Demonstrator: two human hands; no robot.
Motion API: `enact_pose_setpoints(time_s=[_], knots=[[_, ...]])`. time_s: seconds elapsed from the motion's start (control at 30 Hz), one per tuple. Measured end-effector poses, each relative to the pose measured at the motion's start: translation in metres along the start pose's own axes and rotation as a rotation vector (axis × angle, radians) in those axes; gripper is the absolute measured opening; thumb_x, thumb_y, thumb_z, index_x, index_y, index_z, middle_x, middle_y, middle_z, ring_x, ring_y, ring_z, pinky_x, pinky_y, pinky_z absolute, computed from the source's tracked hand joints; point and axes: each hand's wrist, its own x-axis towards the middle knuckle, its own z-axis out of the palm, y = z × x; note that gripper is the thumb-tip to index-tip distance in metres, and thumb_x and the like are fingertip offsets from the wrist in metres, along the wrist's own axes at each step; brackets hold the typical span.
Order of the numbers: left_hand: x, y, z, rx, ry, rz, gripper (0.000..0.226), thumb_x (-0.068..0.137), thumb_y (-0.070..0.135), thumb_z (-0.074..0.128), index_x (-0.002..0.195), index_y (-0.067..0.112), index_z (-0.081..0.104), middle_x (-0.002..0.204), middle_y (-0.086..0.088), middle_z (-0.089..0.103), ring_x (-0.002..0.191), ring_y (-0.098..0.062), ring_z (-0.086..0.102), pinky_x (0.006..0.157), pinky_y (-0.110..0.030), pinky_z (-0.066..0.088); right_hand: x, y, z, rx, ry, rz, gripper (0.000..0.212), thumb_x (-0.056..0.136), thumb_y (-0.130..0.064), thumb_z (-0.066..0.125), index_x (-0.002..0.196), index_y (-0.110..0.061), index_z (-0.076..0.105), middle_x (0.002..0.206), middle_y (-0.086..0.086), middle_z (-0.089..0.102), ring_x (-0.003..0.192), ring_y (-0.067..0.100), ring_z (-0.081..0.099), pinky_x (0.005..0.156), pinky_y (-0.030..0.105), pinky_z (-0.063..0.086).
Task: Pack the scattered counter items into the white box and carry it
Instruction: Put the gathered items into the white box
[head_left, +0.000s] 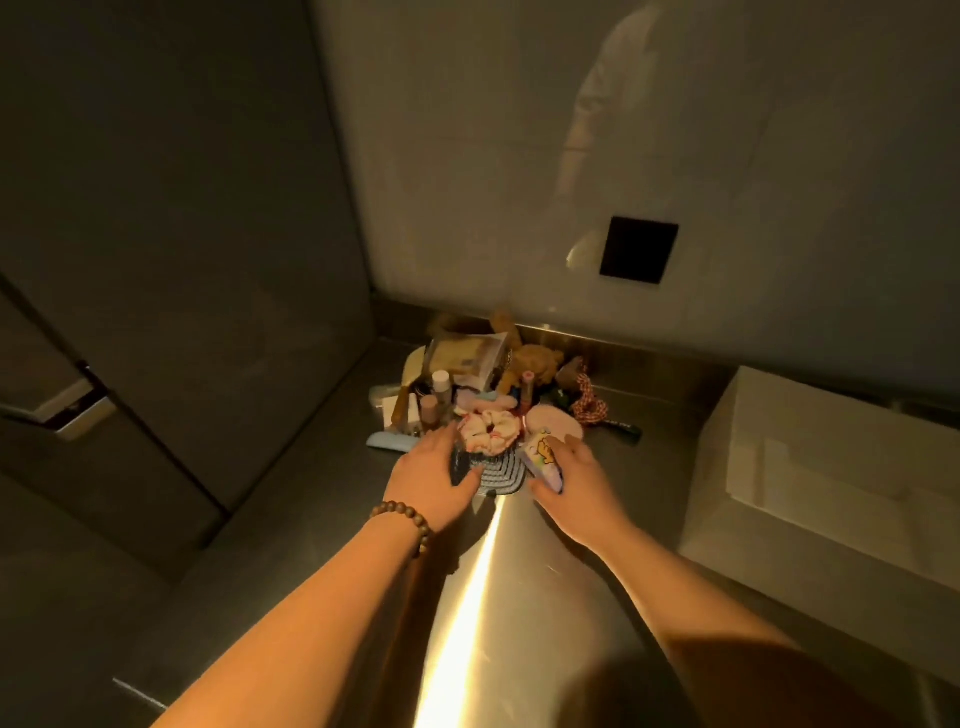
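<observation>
A heap of small items lies on the steel counter (519, 597) against the back wall: bottles (441, 384), a white-and-red scrunchie (490, 430), a brown plush toy (535, 364), a red-and-white cord (589, 402) and a beige packet (467, 358). My left hand (431, 478), a bead bracelet on its wrist, grips a dark ribbed item (460, 465) at the heap's front. A round grey ribbed piece (501, 473) lies between my hands. My right hand (571, 483) holds a small white pouch with a yellow cartoon print (543, 457). The white box (831, 467) stands open to the right.
A dark cabinet with a metal handle (78, 410) fills the left side. The pale back wall carries a black square plate (639, 257). A light blue case (392, 441) lies at the heap's left edge. A dark slim item (621, 427) lies right of the heap.
</observation>
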Motion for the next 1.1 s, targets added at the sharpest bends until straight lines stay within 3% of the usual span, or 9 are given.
enact_pose_setpoints(time_s=[0.1,0.27,0.37,0.47,0.57,0.7,0.83,1.1], knots=[[0.017,-0.022,0.003,-0.041,-0.042,0.100,0.066,0.080,0.051,0.057,0.138,0.026,0.035,0.135,-0.002,0.048,0.122,-0.020,0.046,0.101,-0.034,0.037,0.012,-0.003,0.025,-0.032,0.056,0.092,0.077,0.087,-0.039,0.064,0.150,-0.025,0.021,0.158,0.006,0.013,0.143,0.029,0.021,0.111,0.037,0.029],[0.045,-0.039,0.014,0.009,-0.156,0.216,0.080,0.077,0.055,0.057,0.144,0.023,0.026,0.150,-0.003,0.031,0.136,-0.021,0.028,0.112,-0.042,0.027,0.023,0.001,0.042,-0.034,0.103,0.218,0.093,0.082,-0.045,0.067,0.150,-0.037,0.004,0.160,0.006,0.002,0.145,0.032,0.010,0.114,0.046,0.025],[0.055,-0.042,0.024,0.038,-0.221,0.265,0.082,0.077,0.054,0.059,0.145,0.025,0.024,0.153,-0.003,0.024,0.140,-0.022,0.022,0.114,-0.042,0.023,0.027,0.005,0.046,-0.068,0.057,0.258,0.093,0.084,-0.045,0.065,0.149,-0.040,-0.001,0.161,0.005,0.003,0.144,0.031,0.014,0.114,0.044,0.023],[0.060,-0.043,0.032,0.031,-0.242,0.267,0.075,0.080,0.046,0.063,0.144,0.025,0.029,0.151,-0.003,0.027,0.137,-0.023,0.027,0.112,-0.041,0.026,0.029,0.008,0.051,-0.042,0.075,0.263,0.086,0.086,-0.032,0.065,0.151,-0.035,0.007,0.158,0.005,0.017,0.139,0.029,0.028,0.112,0.039,0.028],[0.066,-0.042,0.034,0.010,-0.172,0.268,0.052,0.084,0.033,0.063,0.133,0.025,0.047,0.138,-0.001,0.043,0.123,-0.025,0.042,0.105,-0.039,0.034,0.030,0.010,0.051,-0.052,0.147,0.252,0.076,0.088,-0.025,0.062,0.151,-0.025,0.019,0.147,0.009,0.035,0.127,0.028,0.041,0.106,0.036,0.035],[0.071,-0.034,0.028,-0.035,-0.091,0.300,0.029,0.086,0.025,0.059,0.115,0.020,0.060,0.120,-0.002,0.052,0.107,-0.023,0.050,0.095,-0.038,0.041,0.028,0.008,0.041,-0.059,0.200,0.201,0.072,0.088,-0.024,0.063,0.149,-0.020,0.026,0.139,0.010,0.042,0.124,0.026,0.042,0.102,0.033,0.035],[0.079,-0.012,0.015,-0.135,0.026,0.291,0.024,0.087,0.028,0.059,0.109,0.020,0.060,0.112,0.001,0.052,0.103,-0.016,0.049,0.086,-0.028,0.040,0.026,-0.007,0.018,-0.004,0.279,0.091,0.070,0.087,-0.026,0.065,0.147,-0.023,0.029,0.136,0.006,0.044,0.122,0.022,0.043,0.100,0.032,0.038],[0.094,0.096,-0.003,-0.275,0.161,0.438,0.020,0.085,0.022,0.063,0.105,0.017,0.061,0.106,-0.001,0.054,0.096,-0.015,0.050,0.079,-0.026,0.039,0.001,-0.003,-0.099,0.061,0.590,0.002,0.069,0.084,-0.029,0.068,0.144,-0.025,0.034,0.124,0.001,0.048,0.110,0.011,0.049,0.086,0.021,0.038]])
